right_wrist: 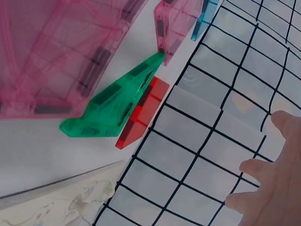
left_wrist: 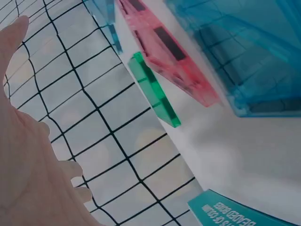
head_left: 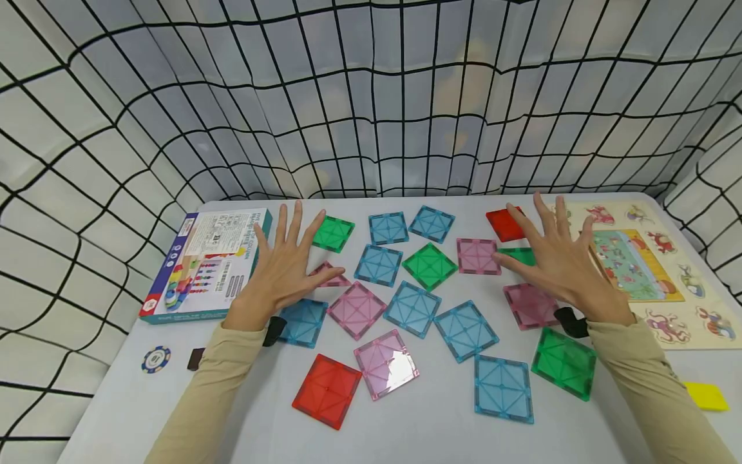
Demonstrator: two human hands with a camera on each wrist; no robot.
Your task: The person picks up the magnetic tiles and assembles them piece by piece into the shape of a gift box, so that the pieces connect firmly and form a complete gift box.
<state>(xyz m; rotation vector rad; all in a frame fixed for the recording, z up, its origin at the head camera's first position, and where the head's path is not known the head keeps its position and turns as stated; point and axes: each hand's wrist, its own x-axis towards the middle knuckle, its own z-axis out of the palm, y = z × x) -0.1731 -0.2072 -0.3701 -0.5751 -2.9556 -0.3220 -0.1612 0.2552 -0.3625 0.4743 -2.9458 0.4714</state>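
Two hands hover over a white table (head_left: 440, 432), every finger straight and spread apart. The left hand (head_left: 284, 264) is above the table's left half, its thumb over a pink tile; the right hand (head_left: 559, 261) is toward the far right corner, its thumb over a green tile.

Around them lie eighteen see-through square tiles (head_left: 412, 309), scattered from the far edge to the near middle: seven blue, five pink, four green, two red. One red tile (head_left: 327, 391) lies nearest the near edge; the other is near the far edge, beside the right hand's fingers.

Outward, one printed box (head_left: 214, 254) sits at the far left corner, with one round chip (head_left: 156, 359) and one small dark piece (head_left: 196, 359) nearer the left edge. One picture board (head_left: 655, 270) covers the far right corner; one yellow piece (head_left: 706, 396) lies near the right edge. Black netting (head_left: 400, 129) rises beyond.

The head view alone shows the chip and yellow piece. The left wrist view adds white lettering (left_wrist: 228, 214) on the box's side; both wrist views reveal dark strips (left_wrist: 170, 42) inside tile edges.
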